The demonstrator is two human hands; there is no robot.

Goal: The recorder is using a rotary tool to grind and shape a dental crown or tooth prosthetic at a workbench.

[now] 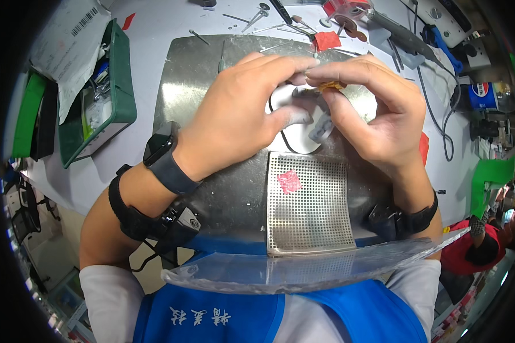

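Observation:
My left hand point(249, 111) and my right hand point(380, 111) meet over a dull metal work surface point(209, 211). Both are closed, with thumbs and fingertips brought together around something small. A bit of yellow-orange material point(329, 86) shows at my right fingertips. Below it, between the two thumbs, is a small greyish, partly see-through piece point(321, 127); my fingers hide much of it, and I cannot tell its kind. Under the hands lies a white rounded object point(300, 140) with a black edge. Pale dust coats my fingertips.
A perforated metal plate point(312, 220) with a pink square point(289, 182) lies nearer me, behind a clear plastic shield point(303, 268). At left stands a green box point(129, 86) of supplies. Slim tools, a red scrap point(327, 40) and a corded handpiece point(397, 37) lie along the far side.

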